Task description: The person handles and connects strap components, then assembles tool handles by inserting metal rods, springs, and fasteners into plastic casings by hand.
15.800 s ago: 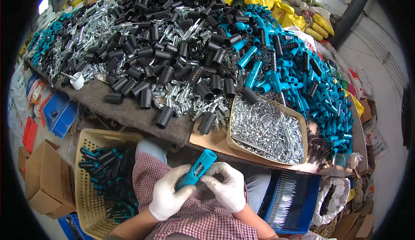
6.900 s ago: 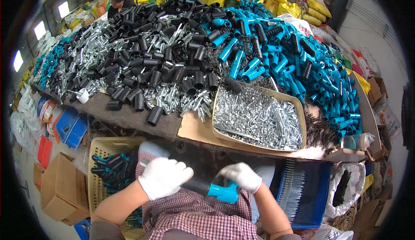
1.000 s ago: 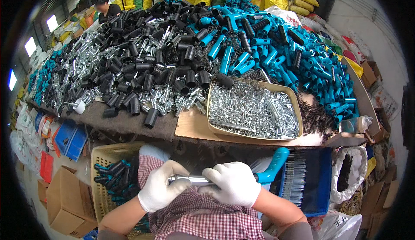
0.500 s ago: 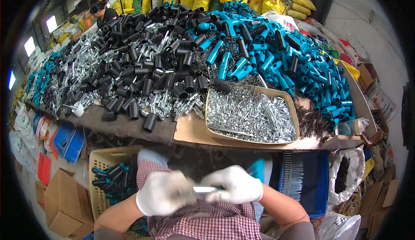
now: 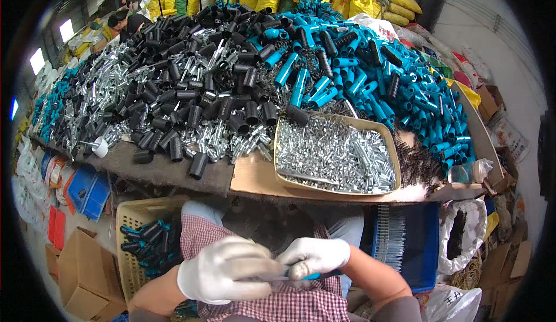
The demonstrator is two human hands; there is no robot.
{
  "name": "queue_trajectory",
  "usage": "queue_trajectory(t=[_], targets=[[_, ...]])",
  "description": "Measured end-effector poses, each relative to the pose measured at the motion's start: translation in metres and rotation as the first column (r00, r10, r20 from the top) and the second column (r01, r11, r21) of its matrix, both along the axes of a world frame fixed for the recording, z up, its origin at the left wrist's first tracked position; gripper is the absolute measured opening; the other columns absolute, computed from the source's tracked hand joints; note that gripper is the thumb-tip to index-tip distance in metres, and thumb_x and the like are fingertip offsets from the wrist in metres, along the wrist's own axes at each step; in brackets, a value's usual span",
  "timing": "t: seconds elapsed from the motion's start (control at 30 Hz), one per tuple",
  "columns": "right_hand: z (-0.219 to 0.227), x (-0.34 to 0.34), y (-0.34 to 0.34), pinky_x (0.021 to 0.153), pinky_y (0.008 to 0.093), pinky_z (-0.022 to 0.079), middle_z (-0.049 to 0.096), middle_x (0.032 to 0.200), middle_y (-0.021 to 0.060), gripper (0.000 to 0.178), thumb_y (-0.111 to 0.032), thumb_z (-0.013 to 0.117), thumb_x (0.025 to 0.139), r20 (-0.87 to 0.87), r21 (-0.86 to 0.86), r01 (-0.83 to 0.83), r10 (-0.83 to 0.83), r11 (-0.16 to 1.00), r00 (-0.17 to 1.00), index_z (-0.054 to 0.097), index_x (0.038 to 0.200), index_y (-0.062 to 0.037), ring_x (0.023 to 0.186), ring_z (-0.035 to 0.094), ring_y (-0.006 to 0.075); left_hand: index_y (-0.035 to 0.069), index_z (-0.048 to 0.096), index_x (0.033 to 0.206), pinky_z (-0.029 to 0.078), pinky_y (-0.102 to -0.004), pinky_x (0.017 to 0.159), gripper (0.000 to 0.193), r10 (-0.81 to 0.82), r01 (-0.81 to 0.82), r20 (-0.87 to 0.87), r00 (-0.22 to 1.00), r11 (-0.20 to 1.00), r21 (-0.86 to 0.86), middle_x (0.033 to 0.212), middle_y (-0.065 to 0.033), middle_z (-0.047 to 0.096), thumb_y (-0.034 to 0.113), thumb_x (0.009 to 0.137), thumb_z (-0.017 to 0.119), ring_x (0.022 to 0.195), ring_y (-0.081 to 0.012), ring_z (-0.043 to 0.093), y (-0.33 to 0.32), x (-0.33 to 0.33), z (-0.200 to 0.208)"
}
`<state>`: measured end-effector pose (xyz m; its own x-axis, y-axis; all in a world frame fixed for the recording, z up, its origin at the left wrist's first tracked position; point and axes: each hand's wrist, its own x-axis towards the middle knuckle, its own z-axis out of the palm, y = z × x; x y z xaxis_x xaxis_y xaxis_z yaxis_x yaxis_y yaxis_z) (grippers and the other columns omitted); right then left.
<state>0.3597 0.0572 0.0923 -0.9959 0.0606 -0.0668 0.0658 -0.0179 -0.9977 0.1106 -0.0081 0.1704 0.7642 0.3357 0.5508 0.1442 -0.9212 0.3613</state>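
Observation:
My two hands, in white gloves, meet low in front of my checked apron. My right hand is closed round a slim assembly; a bit of its teal plastic sleeve and a dark end show under the fingers. My left hand is bent over the near end of the same assembly, its fingers curled and smeared by motion. What those fingers pinch is mostly hidden. Beyond the hands, on the bench, stands a cream tray full of small silvery metal pins.
Black tubes, metal parts and teal sleeves heap across the bench. Dark springs lie right of the tray. A yellow crate of teal-and-black pieces is at my left; a blue bin with metal rods at my right. Another person works far left.
The bright metal rod between my hands is now mostly covered by my left fingers. The teal piece behind my right hand has swung down under it. The far person has shifted left.

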Motion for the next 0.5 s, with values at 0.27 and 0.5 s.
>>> queue_trajectory(t=[0.27, 0.5], targets=[[-0.008, -0.028, -0.02, 0.102, 0.0504, 0.042, 0.057, 0.098, 0.0076, 0.031, -0.039, 0.063, 0.092, -0.313, -0.787, 0.448, -0.9, 0.424, 0.303, 0.055, 0.098, -0.0104, 0.093, 0.057, 0.0244, -0.001, 0.04, 0.142, 0.046, -0.0397, 0.1, 0.092, 0.22, -0.519, -0.483, 0.848, 0.535, -0.667, 0.129, -0.0256, 0.055, 0.032, 0.069, 0.083, 0.118, -0.0365, 0.058, -0.01, -0.03, -0.066], [-0.225, -0.055, 0.033, 0.088, 0.0533, 0.046, 0.059, 0.098, 0.0078, 0.024, -0.031, 0.054, 0.096, 0.681, -0.715, 0.585, -0.573, -0.383, 0.456, 0.055, 0.106, -0.0093, 0.094, 0.057, 0.0295, 0.0, 0.04, 0.143, 0.046, -0.0362, 0.1, 0.081, 0.355, -0.436, -0.371, 0.858, 0.123, -0.891, 0.133, -0.0183, 0.057, 0.017, 0.073, 0.078, 0.119, -0.0268, 0.059, -0.021, -0.048, -0.098]])
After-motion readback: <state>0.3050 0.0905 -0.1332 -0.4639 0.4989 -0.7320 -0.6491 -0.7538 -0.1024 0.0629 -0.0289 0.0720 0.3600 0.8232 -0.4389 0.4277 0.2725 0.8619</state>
